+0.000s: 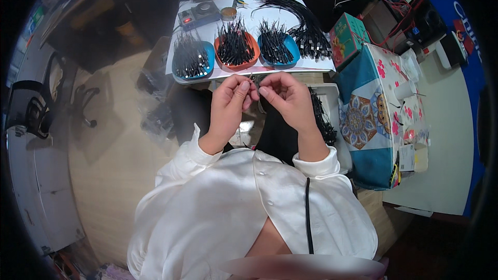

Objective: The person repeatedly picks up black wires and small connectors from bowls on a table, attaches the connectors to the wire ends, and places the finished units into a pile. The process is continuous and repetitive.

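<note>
My left hand [232, 99] and my right hand [288, 100] are raised close together in front of the table's near edge. Both are closed in a pinch, fingertips almost meeting, on a thin cable [257, 79]; its ends are mostly hidden by the fingers. Just beyond them stand a blue tray [208, 51], an orange tray [253, 47] and another blue tray [295, 52]. Each is heaped with short black cables [234, 44], some with metal plugs. To their right lies a bundle of longer black cables [311, 36] with silver plugs.
Behind the trays are a grey device [199, 14] with a red light and a round tin [228, 13]. A green box [347, 39] stands at right, near a cloth-covered surface [363, 119]. Below, a white bin [329, 93] holds black cables. An office chair [39, 98] is at far left.
</note>
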The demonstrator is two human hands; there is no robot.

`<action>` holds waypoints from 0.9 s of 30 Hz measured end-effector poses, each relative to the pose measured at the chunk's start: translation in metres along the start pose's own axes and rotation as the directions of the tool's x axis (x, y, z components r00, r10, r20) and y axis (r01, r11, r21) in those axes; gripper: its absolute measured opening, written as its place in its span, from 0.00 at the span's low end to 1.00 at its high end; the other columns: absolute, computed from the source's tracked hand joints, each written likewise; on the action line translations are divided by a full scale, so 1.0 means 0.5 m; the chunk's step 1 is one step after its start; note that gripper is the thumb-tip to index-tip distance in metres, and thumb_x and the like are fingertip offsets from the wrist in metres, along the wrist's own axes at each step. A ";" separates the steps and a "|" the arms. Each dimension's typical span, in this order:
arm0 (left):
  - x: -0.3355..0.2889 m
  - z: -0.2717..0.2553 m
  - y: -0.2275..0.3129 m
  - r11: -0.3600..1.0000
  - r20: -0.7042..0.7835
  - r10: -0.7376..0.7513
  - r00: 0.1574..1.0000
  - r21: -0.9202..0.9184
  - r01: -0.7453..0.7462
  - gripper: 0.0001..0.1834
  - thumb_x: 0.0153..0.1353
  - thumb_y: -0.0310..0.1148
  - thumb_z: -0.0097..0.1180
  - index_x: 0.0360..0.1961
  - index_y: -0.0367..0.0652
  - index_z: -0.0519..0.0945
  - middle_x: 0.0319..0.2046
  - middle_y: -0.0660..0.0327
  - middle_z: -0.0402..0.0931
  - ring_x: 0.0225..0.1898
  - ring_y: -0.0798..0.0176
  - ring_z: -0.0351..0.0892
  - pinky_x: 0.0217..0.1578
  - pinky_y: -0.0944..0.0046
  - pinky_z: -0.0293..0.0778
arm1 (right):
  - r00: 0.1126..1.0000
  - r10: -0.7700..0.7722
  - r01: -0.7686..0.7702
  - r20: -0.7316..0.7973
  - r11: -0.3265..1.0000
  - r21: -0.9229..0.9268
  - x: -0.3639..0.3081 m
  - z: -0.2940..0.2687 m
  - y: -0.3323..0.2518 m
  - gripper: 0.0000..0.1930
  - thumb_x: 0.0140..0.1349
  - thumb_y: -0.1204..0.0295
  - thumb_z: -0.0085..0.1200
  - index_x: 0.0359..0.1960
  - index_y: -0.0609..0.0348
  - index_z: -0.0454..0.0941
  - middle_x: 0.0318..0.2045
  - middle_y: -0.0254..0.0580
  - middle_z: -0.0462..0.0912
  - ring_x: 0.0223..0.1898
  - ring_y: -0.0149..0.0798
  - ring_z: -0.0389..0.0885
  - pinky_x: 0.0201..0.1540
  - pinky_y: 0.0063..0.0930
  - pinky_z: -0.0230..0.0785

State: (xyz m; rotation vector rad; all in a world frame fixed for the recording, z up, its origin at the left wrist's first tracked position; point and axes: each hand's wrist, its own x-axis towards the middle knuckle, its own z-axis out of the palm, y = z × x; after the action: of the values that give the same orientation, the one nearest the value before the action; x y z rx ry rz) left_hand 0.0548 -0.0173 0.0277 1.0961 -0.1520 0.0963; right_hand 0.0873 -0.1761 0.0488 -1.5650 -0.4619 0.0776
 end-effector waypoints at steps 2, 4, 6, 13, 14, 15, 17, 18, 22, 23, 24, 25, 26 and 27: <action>-0.001 0.003 -0.001 0.995 0.047 -0.078 0.996 -0.062 0.081 0.09 0.71 0.31 0.46 0.37 0.35 0.73 0.25 0.64 0.74 0.20 0.79 0.60 0.21 0.79 0.58 | 1.000 -0.026 0.026 -0.008 0.996 0.085 0.008 0.001 0.003 0.04 0.60 0.76 0.59 0.34 0.64 0.79 0.28 0.31 0.80 0.27 0.19 0.75 0.29 0.13 0.67; -0.001 0.003 -0.003 0.995 0.055 -0.096 0.994 -0.033 0.098 0.09 0.70 0.31 0.47 0.36 0.36 0.74 0.25 0.64 0.74 0.20 0.79 0.61 0.21 0.79 0.57 | 0.998 -0.032 0.025 0.056 0.993 0.115 0.012 0.001 0.009 0.04 0.60 0.77 0.59 0.34 0.64 0.79 0.29 0.32 0.80 0.27 0.19 0.75 0.29 0.13 0.66; -0.003 0.004 -0.005 0.996 0.056 -0.088 0.995 0.026 0.086 0.09 0.70 0.32 0.47 0.36 0.36 0.74 0.24 0.64 0.74 0.20 0.79 0.61 0.20 0.79 0.56 | 0.999 -0.039 0.038 0.013 0.997 0.067 0.014 0.000 0.015 0.04 0.60 0.77 0.59 0.34 0.64 0.79 0.30 0.32 0.80 0.27 0.19 0.75 0.29 0.14 0.67; -0.007 0.003 -0.017 0.997 0.008 -0.025 1.000 0.076 0.024 0.09 0.70 0.31 0.48 0.37 0.35 0.74 0.24 0.66 0.74 0.20 0.81 0.62 0.19 0.79 0.56 | 0.965 -0.164 0.114 -0.202 0.965 -0.238 -0.006 0.036 0.019 0.05 0.57 0.76 0.62 0.30 0.64 0.78 0.26 0.33 0.78 0.25 0.22 0.76 0.26 0.16 0.67; -0.007 0.003 -0.019 0.998 0.001 -0.055 0.998 0.012 0.055 0.09 0.70 0.31 0.48 0.37 0.35 0.75 0.24 0.66 0.74 0.21 0.81 0.63 0.20 0.79 0.56 | 0.937 -0.247 0.167 -0.249 0.938 -0.303 -0.012 0.050 0.019 0.06 0.54 0.76 0.64 0.29 0.64 0.78 0.24 0.37 0.77 0.23 0.26 0.76 0.25 0.20 0.68; -0.008 0.003 -0.019 0.999 -0.005 -0.048 0.999 0.014 0.049 0.09 0.70 0.31 0.48 0.37 0.35 0.75 0.23 0.66 0.74 0.21 0.81 0.63 0.19 0.79 0.56 | 0.879 -0.430 0.264 -0.204 0.797 -0.543 -0.016 0.056 0.017 0.07 0.53 0.77 0.64 0.28 0.64 0.78 0.24 0.39 0.76 0.22 0.31 0.77 0.24 0.23 0.69; -0.010 0.006 -0.022 0.999 -0.043 -0.044 0.998 0.018 0.045 0.09 0.70 0.31 0.48 0.37 0.35 0.75 0.22 0.66 0.73 0.20 0.81 0.63 0.19 0.79 0.56 | 0.762 -0.642 0.425 -0.084 0.594 -0.684 -0.017 0.059 0.015 0.07 0.51 0.77 0.65 0.29 0.63 0.78 0.23 0.41 0.77 0.22 0.34 0.77 0.24 0.24 0.69; -0.010 0.003 -0.020 0.998 -0.040 -0.065 0.997 0.011 0.066 0.09 0.70 0.31 0.48 0.37 0.35 0.75 0.22 0.66 0.73 0.20 0.81 0.63 0.19 0.79 0.56 | 0.819 -0.567 0.405 -0.082 0.674 -0.617 -0.017 0.054 0.013 0.07 0.52 0.76 0.65 0.30 0.63 0.79 0.24 0.40 0.77 0.22 0.33 0.77 0.24 0.24 0.69; -0.012 -0.014 -0.006 0.986 0.057 -0.151 0.987 -0.066 0.155 0.09 0.69 0.30 0.49 0.37 0.35 0.75 0.22 0.65 0.73 0.18 0.81 0.61 0.18 0.79 0.54 | 0.988 -0.126 0.118 -0.087 0.988 -0.096 -0.003 0.007 0.011 0.07 0.57 0.76 0.62 0.36 0.65 0.80 0.28 0.34 0.81 0.29 0.24 0.77 0.32 0.19 0.70; -0.012 -0.014 -0.005 0.980 0.087 -0.170 0.982 -0.093 0.178 0.08 0.69 0.30 0.49 0.37 0.34 0.75 0.22 0.65 0.73 0.18 0.81 0.60 0.18 0.79 0.53 | 0.995 -0.042 0.049 -0.094 0.996 0.071 0.005 -0.001 0.014 0.07 0.59 0.76 0.61 0.36 0.66 0.80 0.30 0.33 0.81 0.31 0.23 0.77 0.35 0.18 0.71; -0.013 -0.013 -0.005 0.978 0.098 -0.178 0.979 -0.091 0.187 0.09 0.69 0.30 0.49 0.37 0.34 0.75 0.22 0.65 0.73 0.18 0.81 0.60 0.18 0.79 0.53 | 0.999 0.032 -0.025 -0.033 0.980 0.199 0.009 -0.011 0.016 0.06 0.60 0.76 0.60 0.36 0.66 0.80 0.31 0.33 0.81 0.32 0.24 0.77 0.39 0.18 0.71; -0.013 -0.011 -0.005 0.977 0.103 -0.186 0.977 -0.087 0.195 0.09 0.69 0.30 0.49 0.37 0.34 0.75 0.22 0.64 0.73 0.18 0.81 0.60 0.18 0.79 0.52 | 0.999 0.052 -0.053 0.011 0.978 0.203 0.012 -0.015 0.019 0.06 0.60 0.76 0.60 0.36 0.66 0.80 0.31 0.33 0.81 0.33 0.24 0.78 0.39 0.18 0.71; -0.013 -0.010 -0.004 0.976 0.109 -0.194 0.975 -0.083 0.203 0.09 0.69 0.30 0.49 0.37 0.34 0.75 0.22 0.64 0.73 0.18 0.81 0.59 0.18 0.79 0.52 | 0.996 0.072 -0.082 0.054 0.975 0.206 0.015 -0.019 0.022 0.06 0.60 0.76 0.60 0.37 0.66 0.79 0.31 0.34 0.81 0.33 0.24 0.78 0.40 0.19 0.72; -0.013 -0.008 -0.005 0.974 0.108 -0.203 0.973 -0.077 0.212 0.09 0.69 0.30 0.49 0.37 0.34 0.75 0.22 0.64 0.73 0.18 0.80 0.59 0.18 0.79 0.52 | 0.991 0.091 -0.110 0.096 0.972 0.209 0.017 -0.020 0.025 0.07 0.60 0.76 0.60 0.37 0.67 0.79 0.31 0.34 0.81 0.33 0.25 0.78 0.40 0.19 0.72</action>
State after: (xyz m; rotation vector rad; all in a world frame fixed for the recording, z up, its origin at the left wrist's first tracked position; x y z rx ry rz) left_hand 0.0491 -0.0148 0.0228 1.0229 -0.1293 -0.1519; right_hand 0.1012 -0.1826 0.0390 -1.3758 -0.4265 0.2655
